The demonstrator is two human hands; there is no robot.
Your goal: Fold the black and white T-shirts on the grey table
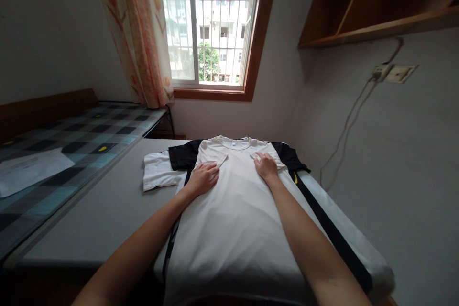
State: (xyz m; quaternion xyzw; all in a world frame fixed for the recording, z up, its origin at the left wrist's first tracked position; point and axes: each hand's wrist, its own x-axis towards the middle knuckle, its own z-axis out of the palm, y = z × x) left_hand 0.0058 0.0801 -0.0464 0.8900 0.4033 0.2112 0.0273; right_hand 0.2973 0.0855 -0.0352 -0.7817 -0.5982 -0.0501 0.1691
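Note:
A white T-shirt [236,210] lies spread flat, its collar toward the window and both sleeves folded inward over the chest. My left hand [205,178] rests on its left side by the folded sleeve, fingers lying flat. On the other side, my right hand [266,166] lies on the folded right sleeve, its fingers extended and apart. Beneath the T-shirt are other garments, with a black sleeve [184,154] and a white sleeve [159,171] showing at the left, and another black sleeve [289,157] at the right.
The garments lie on a grey table [96,220]. Left of it is a checked surface [103,126] with a paper sheet [32,167]. A window [215,33] and curtain [143,33] are behind. At the right are a wooden shelf [373,24] and a socket with a cable [398,73].

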